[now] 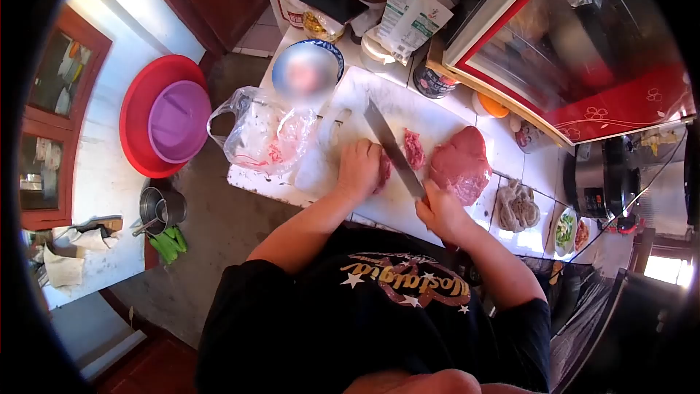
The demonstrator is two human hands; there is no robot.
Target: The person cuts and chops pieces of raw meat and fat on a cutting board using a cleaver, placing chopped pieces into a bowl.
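Observation:
A knife point(390, 140) is in my right hand point(442, 213), its long blade slanting up and left over the white cutting board point(350, 95). My left hand point(359, 165) presses with bent fingers on a small piece of red meat point(383, 174), just left of the blade. To the right of the blade lies a strip of meat point(414, 149). Farther right rests a large chunk of meat point(461, 165) at the board's right side.
A clear plastic bag point(264, 131) sits left of the board, below a blue-rimmed bowl point(308, 69). Behind stand jars, a white packet point(410, 20) and a black phone point(327, 1). A crumpled cloth point(517, 206) and a plate of greens point(565, 230) lie right.

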